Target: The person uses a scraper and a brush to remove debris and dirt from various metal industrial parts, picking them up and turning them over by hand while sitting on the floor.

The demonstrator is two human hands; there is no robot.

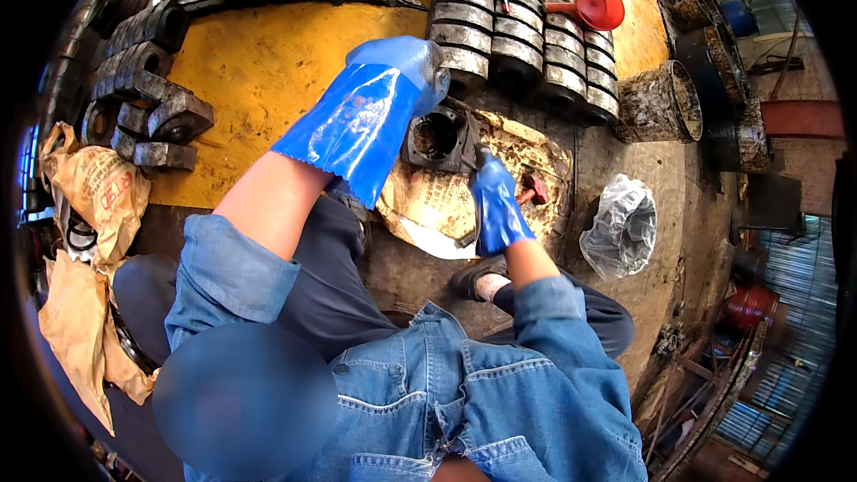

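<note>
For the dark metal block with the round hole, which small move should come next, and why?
Perhaps steady the dark metal block with the left hand: that hand is near the block's far edge, the right hand is close to its right side, and no clamp shows on it.

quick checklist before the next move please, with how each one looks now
1. Both hands gloved: ok, left hand and right hand wear blue gloves.
2. Metal block set down with its hole facing up: ok, it sits on the stained sheet.
3. Left hand's grip: cannot tell, the fingertips are hidden beyond the glove.
4. Right hand's hold: cannot tell, the hand is blurred beside the block.
5. Red tool within reach: ok, just right of the right hand.
6. Clear plastic bag away from the block: ok, off to the right.
</note>
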